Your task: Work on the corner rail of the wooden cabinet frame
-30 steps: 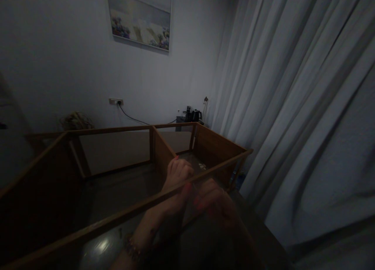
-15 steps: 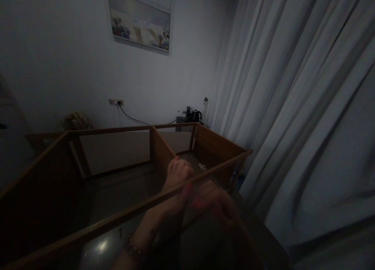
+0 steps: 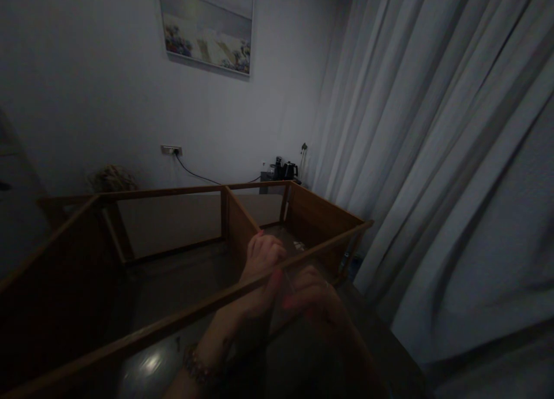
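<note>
As we can't tell whether curled fingers (image 3: 269, 246) grip, lifting our left hand (image 3: 264, 256) or five-o'clock right hand (image 3: 318, 301) could bump the rail (image 3: 190, 310).

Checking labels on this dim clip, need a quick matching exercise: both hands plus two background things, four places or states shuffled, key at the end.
Column 1
1. Left hand
2. Right hand
3. Framed picture
4. Curtain

Column 2
A. Hangs in folds along the right side of the view
B. Knuckles seen below the wooden front rail
C. On the wall, higher than the socket
D. Knuckles seen above the front rail, bracelet at the wrist

Pairs: 1-D, 2-B, 3-C, 4-A
</note>
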The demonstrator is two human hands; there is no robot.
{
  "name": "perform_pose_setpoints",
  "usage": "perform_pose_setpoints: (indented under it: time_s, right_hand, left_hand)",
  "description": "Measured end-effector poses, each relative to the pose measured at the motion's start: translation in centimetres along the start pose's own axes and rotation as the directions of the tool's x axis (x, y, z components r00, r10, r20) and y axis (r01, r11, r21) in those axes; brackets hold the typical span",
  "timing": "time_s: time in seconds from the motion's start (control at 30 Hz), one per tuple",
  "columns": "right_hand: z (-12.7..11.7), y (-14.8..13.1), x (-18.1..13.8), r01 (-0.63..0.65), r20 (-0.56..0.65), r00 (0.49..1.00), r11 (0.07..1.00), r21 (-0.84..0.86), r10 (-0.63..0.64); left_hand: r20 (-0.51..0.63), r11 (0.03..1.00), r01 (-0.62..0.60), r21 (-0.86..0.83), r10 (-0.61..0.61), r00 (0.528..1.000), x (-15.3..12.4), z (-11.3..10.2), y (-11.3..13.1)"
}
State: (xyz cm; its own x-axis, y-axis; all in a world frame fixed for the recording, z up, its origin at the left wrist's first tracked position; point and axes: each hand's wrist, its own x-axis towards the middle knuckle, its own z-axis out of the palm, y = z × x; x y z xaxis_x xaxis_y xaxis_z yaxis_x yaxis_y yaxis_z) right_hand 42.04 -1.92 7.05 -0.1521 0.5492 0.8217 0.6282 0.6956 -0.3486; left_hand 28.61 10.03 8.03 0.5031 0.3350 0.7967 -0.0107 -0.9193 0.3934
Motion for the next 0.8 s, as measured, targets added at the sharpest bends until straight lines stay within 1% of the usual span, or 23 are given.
perform_pose_setpoints:
  time_s: [0.07, 0.17, 0.2, 0.3, 0.33, 0.4, 0.47, 0.6, 0.67, 0.73, 0.8]
  right_hand:
    - [0.0, -0.1, 0.1, 0.018, -0.014, 1.0, 1.0, 0.004, -0.018]
    - [-0.1, -0.2, 0.4, 0.062, -0.035, 0.997, 0.998, 0.023, -0.062]
    - [0.0, -0.2, 0.5, 0.08, -0.044, 0.996, 0.996, 0.031, -0.079]
    - [0.1, -0.1, 0.7, 0.117, -0.069, 0.991, 0.992, 0.039, -0.114]
    - [0.1, -0.1, 0.7, 0.122, -0.075, 0.99, 0.992, 0.032, -0.119]
    - [0.3, 0.0, 0.7, 0.131, -0.086, 0.988, 0.991, 0.001, -0.13]
    - [0.5, 0.0, 0.6, 0.147, -0.108, 0.983, 0.988, -0.044, -0.151]
    - [0.9, -0.1, 0.5, 0.182, -0.166, 0.964, 0.97, -0.162, -0.209]
    - [1.0, -0.3, 0.5, 0.19, -0.194, 0.953, 0.958, -0.213, -0.232]
    - [1.1, -0.7, 0.6, 0.191, -0.217, 0.944, 0.95, -0.249, -0.247]
    - [1.1, -1.1, 0.7, 0.192, -0.224, 0.94, 0.941, -0.277, -0.258]
  left_hand:
    - [0.022, 1.0, -0.007, -0.001, 0.007, 1.0, 0.0, 0.0, -0.2]
    - [0.036, 0.997, -0.079, -0.024, 0.08, 0.996, 0.0, 0.1, -0.6]
    - [0.03, 0.996, -0.082, -0.03, 0.083, 0.996, 0.0, 0.0, -0.6]
    - [0.039, 0.999, -0.006, -0.036, 0.008, 0.999, 0.0, -0.4, 0.0]
    - [0.058, 0.999, 0.024, -0.039, -0.021, 0.998, 0.0, -0.5, 0.1]
    - [0.046, 0.999, -0.032, -0.031, 0.034, 0.998, -0.1, -0.3, -0.1]
    - [0.042, 0.998, -0.066, -0.023, 0.067, 0.997, -0.1, 0.1, -0.8]
    - [0.038, 0.998, -0.068, -0.009, 0.069, 0.997, -0.2, 0.9, -2.2]
    - [0.053, 0.998, -0.059, 0.0, 0.059, 0.997, -0.1, 0.9, -2.1]
    - [0.065, 0.998, -0.055, 0.014, 0.054, 0.996, -0.1, 0.6, -1.5]
    - [0.052, 0.998, -0.049, 0.029, 0.048, 0.998, 0.0, 0.2, -0.7]
